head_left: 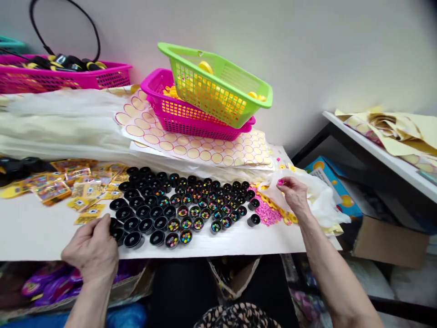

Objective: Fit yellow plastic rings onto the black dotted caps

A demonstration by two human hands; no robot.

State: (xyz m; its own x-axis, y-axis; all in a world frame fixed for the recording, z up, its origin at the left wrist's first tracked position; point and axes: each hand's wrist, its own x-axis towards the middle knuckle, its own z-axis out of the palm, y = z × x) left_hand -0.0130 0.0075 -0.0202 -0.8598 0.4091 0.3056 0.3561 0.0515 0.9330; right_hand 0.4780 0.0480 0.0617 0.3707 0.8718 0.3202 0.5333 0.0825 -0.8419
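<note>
Rows of small black cups (146, 225) stand on the white table. Several toward the right hold colourful little balls (186, 236). At the left end of the rows is my left hand (92, 248), fingers curled closed against the nearest black cups; what lies inside them is hidden. On the right, my right hand (294, 193) pinches a small bright pink piece (280, 181), too small to make out in detail. It is above a white plastic bag (322, 200), beside a heap of pink pieces (268, 212) and yellow rings (289, 218).
Orange-yellow packets (87, 189) lie at the left. Behind are sheets of round stickers (194, 154), a pink basket (201, 127) with a tilted green basket (218, 86) on it, and another pink basket (112, 75). A shelf (382, 150) and open carton (392, 241) stand right.
</note>
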